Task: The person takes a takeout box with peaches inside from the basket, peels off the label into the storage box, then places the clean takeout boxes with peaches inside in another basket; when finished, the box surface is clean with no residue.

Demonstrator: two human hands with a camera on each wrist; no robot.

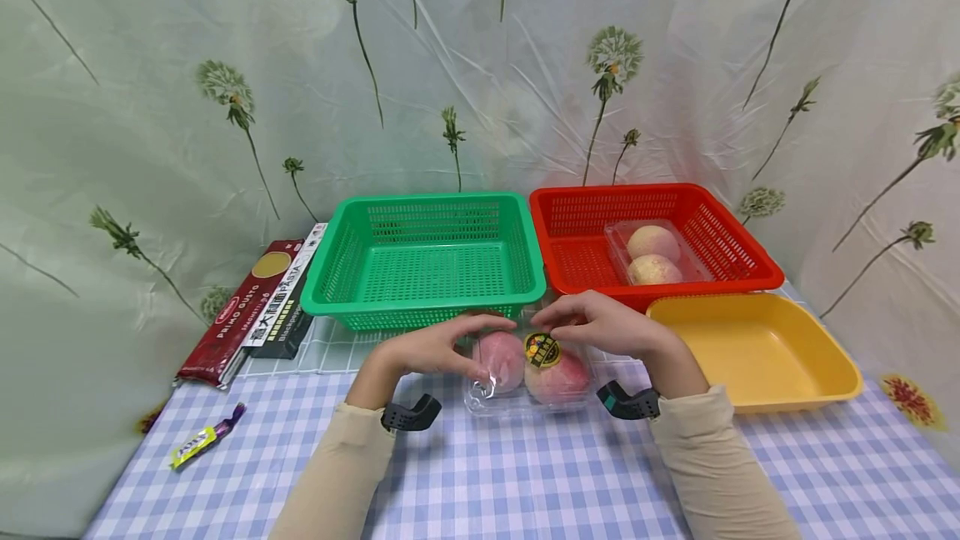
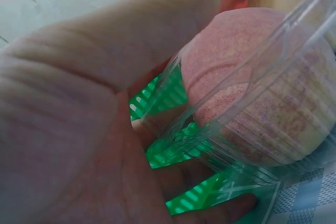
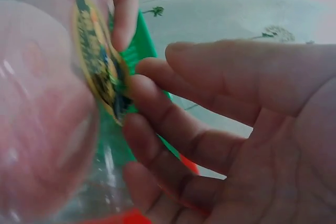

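A clear plastic box of peaches (image 1: pixel 557 382) rests on the checked cloth in front of the baskets, with a black and yellow round label (image 1: pixel 542 351) on its lid. My left hand (image 1: pixel 442 347) holds the box's left side, thumb towards me and fingers round the far side. In the left wrist view a pink peach (image 2: pixel 252 87) shows through the plastic beside the palm. My right hand (image 1: pixel 600 325) hovers over the box's far right part, its fingers bent. The right wrist view has those fingertips (image 3: pixel 139 85) right at the label's edge, with the thumb apart from them.
A green basket (image 1: pixel 427 307) stands behind the box. Right of it is a red basket (image 1: pixel 592 290) holding another clear box of peaches (image 1: pixel 654 255). A yellow tray (image 1: pixel 757 357) sits at right. Pasta packs (image 1: pixel 247 307) and a small yellow-purple wrapper (image 1: pixel 206 437) lie at left.
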